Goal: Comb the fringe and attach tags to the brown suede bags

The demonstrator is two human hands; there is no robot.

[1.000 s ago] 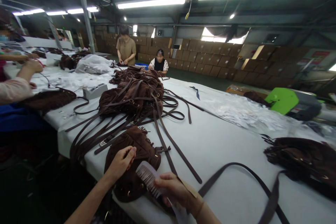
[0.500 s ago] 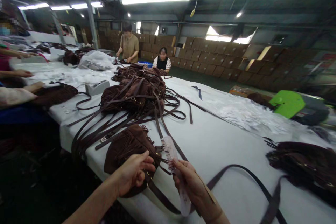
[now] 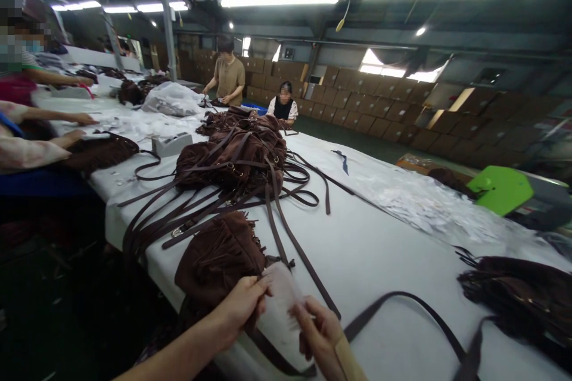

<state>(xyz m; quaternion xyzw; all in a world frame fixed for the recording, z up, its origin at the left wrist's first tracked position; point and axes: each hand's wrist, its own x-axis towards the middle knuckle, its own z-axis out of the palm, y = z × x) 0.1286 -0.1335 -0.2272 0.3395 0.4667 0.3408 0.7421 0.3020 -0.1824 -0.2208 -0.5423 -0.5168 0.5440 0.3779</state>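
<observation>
A pale, translucent comb [image 3: 286, 289], smeared by motion, is in my right hand [image 3: 322, 333], its fingers closed on the lower end. My left hand [image 3: 248, 305] is pinched together at the comb's upper left edge; whatever lies between its fingertips is hidden. Just behind and beneath that hand, a dark brown fringed suede bag [image 3: 218, 256] rests at the table's near edge. Its strap [image 3: 277, 357] runs below both hands.
A heap of brown bags [image 3: 236, 155] with trailing straps covers the white table [image 3: 357, 238] ahead. Another bag [image 3: 522, 292] lies at right, near a green-and-grey machine [image 3: 500, 190]. Co-workers' arms [image 3: 40, 149] reach over the left side; a grey box-shaped device [image 3: 172, 144] stands between.
My left fingers have closed from a loose, parted pose and come to the comb's edge. The comb has swung and dropped slightly in my right hand. The camera view has shifted a little.
</observation>
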